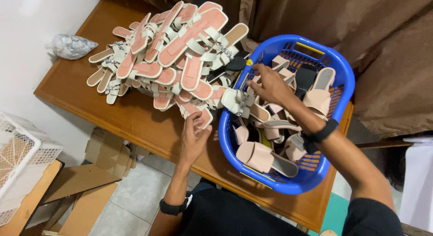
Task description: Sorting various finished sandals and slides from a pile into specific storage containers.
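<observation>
A big heap of flat sandals (173, 51) with salmon-pink insoles and cream straps covers the wooden table (131, 116). My left hand (194, 137) touches the near end of a sandal at the heap's front edge, fingers curled on it. A round blue plastic basket (288, 182) at the right holds several beige slip-on sandals (259, 155). My right hand (270, 85) reaches into the basket at its left rim, fingers closed on a cream-strapped sandal with a jewelled buckle (238, 102). Both wrists wear black bands.
A crumpled clear plastic bag (70, 45) lies at the table's far left corner. A white plastic crate (20, 159) and flattened cardboard (106, 155) sit on the floor to the left. Brown curtains (361, 33) hang behind the basket.
</observation>
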